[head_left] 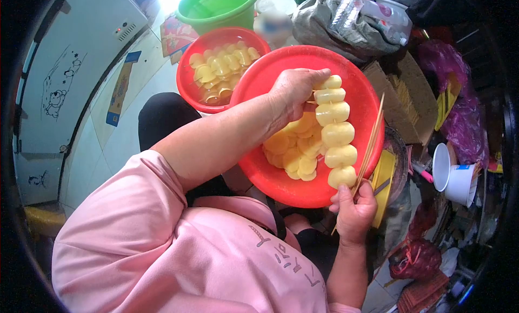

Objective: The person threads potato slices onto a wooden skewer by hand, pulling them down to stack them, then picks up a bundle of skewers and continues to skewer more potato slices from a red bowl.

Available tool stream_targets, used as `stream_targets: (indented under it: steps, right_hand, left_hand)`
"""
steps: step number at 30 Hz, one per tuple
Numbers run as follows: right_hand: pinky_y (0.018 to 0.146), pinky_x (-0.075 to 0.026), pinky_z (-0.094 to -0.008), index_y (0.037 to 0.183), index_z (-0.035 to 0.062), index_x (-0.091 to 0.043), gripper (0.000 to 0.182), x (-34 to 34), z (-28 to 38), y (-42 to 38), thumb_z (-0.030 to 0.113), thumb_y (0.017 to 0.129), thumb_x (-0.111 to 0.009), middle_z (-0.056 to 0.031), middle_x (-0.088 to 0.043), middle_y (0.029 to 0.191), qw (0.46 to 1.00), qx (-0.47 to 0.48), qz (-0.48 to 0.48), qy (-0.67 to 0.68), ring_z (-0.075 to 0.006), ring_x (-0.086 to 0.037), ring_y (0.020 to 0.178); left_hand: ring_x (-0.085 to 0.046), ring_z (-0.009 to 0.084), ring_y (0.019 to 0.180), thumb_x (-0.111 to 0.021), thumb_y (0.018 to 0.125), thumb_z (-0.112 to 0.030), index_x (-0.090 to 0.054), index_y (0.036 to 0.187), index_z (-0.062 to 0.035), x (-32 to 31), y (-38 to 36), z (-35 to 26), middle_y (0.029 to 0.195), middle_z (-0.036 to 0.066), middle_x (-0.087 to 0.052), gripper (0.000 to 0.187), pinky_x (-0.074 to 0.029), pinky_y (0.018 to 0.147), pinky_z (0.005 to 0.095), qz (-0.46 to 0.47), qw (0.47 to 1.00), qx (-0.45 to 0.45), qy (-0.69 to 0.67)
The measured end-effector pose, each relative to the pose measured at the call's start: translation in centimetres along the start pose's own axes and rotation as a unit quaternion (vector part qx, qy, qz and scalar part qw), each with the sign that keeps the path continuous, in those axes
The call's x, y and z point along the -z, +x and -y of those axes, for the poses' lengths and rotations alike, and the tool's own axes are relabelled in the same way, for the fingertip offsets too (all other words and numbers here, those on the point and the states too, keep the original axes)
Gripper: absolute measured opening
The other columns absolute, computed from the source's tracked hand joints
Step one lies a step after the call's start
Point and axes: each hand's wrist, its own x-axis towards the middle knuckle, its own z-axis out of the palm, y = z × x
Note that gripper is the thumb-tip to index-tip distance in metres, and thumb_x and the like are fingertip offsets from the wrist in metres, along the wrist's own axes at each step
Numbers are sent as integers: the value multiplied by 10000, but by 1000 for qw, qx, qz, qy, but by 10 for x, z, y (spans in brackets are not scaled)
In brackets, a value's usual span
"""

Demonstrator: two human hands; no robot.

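A skewer of several thick, pale yellow potato-like slices is held over a large red basin. My left hand is closed on its upper end, thumb and fingers beside the top slice. At its lower end, my right hand is closed around several thin wooden sticks, with the thumb against the bottom slice. The sticks slant upward along the basin's right side. Loose round slices lie inside the basin, partly hidden behind the left hand and the skewer.
Skewered slices sit in liquid in a smaller red basin, with a green tub behind it. On the right are a cardboard box, white cups and a purple plastic bag. A grey bag holds plastic bottles.
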Motion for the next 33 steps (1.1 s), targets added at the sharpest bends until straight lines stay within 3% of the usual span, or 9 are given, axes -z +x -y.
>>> stream_targets:
  steps: [2,10,16,19,21,27,30,33]
  right_hand:
    - [460,-484,-212,975,-5,-555,117,-3,-1,0,42,869,-565,-52,-621,791,1000,-3,1,-4,-83,-569,570]
    - [463,-487,-219,963,-10,-548,108,-6,2,2,52,875,-558,-49,-609,733,999,-37,7,20,-90,-564,548]
    - [472,-467,-210,944,4,-551,96,-7,4,5,82,889,-553,-40,-589,683,998,-31,-10,50,-85,-539,517]
    - [473,-461,-210,945,5,-551,102,-5,1,6,93,893,-553,-39,-587,681,996,-32,-16,82,-89,-536,514]
    - [472,-463,-216,948,5,-549,113,-4,-2,7,104,895,-556,-40,-582,672,996,-20,-19,86,-92,-532,509]
    - [468,-414,-196,985,13,-549,133,-8,1,6,106,891,-554,-27,-555,668,998,-13,-18,59,-73,-486,500]
    - [461,-408,-197,981,13,-549,125,-9,0,4,99,889,-552,-30,-555,657,997,-35,-2,69,-76,-483,486]
    - [456,-405,-197,977,16,-549,120,-11,-2,5,96,888,-553,-30,-554,645,997,-30,-4,77,-76,-481,473]
  left_hand:
    - [-645,211,819,-558,905,-277,-587,1008,-59,-3,-4,3,923,76,-646,243,-535,715,344,8,1000,19,-21]
    - [-642,214,801,-557,906,-272,-572,1037,-43,-5,0,19,935,88,-633,264,-537,714,346,-4,1000,-13,-1]
    - [-642,222,840,-550,908,-269,-548,1097,-47,-5,-5,16,989,101,-630,292,-533,731,350,39,997,-42,-44]
    - [-636,214,880,-552,904,-262,-529,1141,-75,-5,-17,25,1037,98,-628,303,-527,754,353,109,993,-9,-54]
    - [-629,205,870,-572,886,-214,-521,1147,-47,-6,-26,36,1034,92,-614,314,-538,672,355,124,989,80,-26]
    - [-628,201,873,-547,898,-184,-523,1156,-96,-19,-38,36,1037,62,-613,274,-534,669,345,108,984,37,-134]
    - [-623,191,914,-540,906,-195,-506,1205,-132,-15,-33,37,1038,34,-609,308,-518,780,379,113,986,53,-108]
    - [-626,191,898,-537,909,-190,-508,1203,-145,-13,-32,39,1026,31,-607,299,-521,759,375,125,988,52,-74]
